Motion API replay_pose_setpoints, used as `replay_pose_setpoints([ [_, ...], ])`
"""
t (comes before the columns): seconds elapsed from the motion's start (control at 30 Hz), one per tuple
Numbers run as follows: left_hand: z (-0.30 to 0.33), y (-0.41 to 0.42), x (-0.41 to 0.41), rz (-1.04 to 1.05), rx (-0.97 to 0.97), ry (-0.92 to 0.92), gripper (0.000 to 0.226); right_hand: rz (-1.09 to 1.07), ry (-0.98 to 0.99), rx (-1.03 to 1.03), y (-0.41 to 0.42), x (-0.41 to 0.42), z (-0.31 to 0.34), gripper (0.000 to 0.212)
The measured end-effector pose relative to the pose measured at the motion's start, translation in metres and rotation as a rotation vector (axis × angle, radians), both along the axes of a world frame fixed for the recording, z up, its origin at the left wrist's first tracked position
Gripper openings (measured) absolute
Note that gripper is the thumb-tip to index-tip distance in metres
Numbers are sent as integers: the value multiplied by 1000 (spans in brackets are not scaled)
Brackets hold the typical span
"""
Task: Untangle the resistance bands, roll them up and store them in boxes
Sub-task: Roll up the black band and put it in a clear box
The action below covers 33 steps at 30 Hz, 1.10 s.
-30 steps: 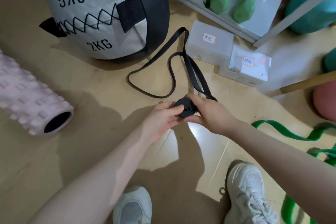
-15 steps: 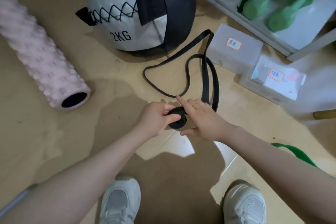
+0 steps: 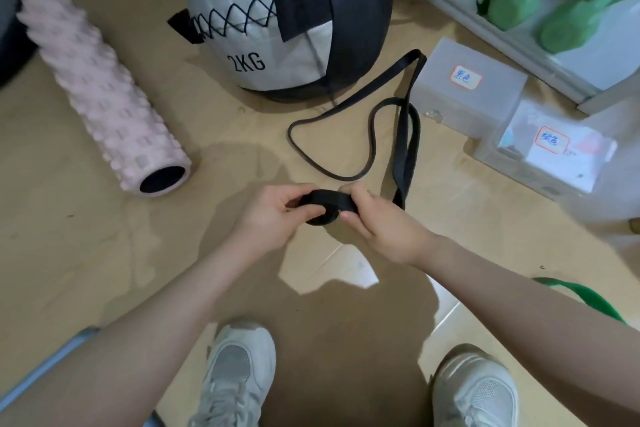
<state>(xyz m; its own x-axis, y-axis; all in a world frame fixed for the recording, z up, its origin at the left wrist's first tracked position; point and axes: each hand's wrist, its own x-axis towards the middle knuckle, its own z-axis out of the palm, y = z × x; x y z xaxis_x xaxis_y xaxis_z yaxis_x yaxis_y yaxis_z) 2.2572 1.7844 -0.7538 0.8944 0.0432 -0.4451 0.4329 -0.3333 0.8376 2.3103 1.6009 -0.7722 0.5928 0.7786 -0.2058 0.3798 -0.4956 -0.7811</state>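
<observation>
A black resistance band [image 3: 405, 146] trails in loose loops across the tan floor. Its near end is wound into a small roll held between both hands. My left hand [image 3: 273, 210] pinches the roll's left side with thumb and fingers. My right hand [image 3: 381, 222] grips its right side, where the free length leaves upward. Two translucent plastic boxes sit to the right: a far box [image 3: 485, 97] with a red-edged label and a near box [image 3: 540, 156] with a similar label and paper inside. A green band [image 3: 585, 298] peeks out past my right forearm.
A white and black 2KG medicine ball [image 3: 287, 17] stands just behind the band. A pink knobbly foam roller [image 3: 104, 97] lies at left. Green dumbbells [image 3: 568, 0] rest on a low white shelf at upper right. My two white sneakers [image 3: 235, 374] are at the bottom.
The view has swung left and down slightly. The roll has turned in my hands and taken up more band, and the loose loops on the floor have shifted.
</observation>
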Motion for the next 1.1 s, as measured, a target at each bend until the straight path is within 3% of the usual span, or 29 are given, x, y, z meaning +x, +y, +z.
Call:
replay_pose_setpoints([
  [0.13,2,2,-2,164,-256,-2,30,-135,78,40,8,-8,-2,52],
  [0.33,-4,-6,-1,490,-514,84,18,-319,218,210,28,-12,3,41],
  [0.5,-4,-7,-4,562,-780,100,25,-503,409,276,41,-16,3,17],
  [0.6,-6,-8,-9,576,-862,99,29,-510,511,292,44,-16,3,22],
  [0.7,-7,-7,-9,586,-869,110,29,-527,603,317,44,-14,4,24],
  [0.83,-11,-10,-9,577,-845,180,15,-497,420,194,41,-11,3,13],
  [0.93,-13,-12,-9,516,-808,260,14,-437,364,97,35,-8,2,22],
  [1.1,-12,1,5,137,-454,417,12,-208,272,-44,17,-2,-2,24],
])
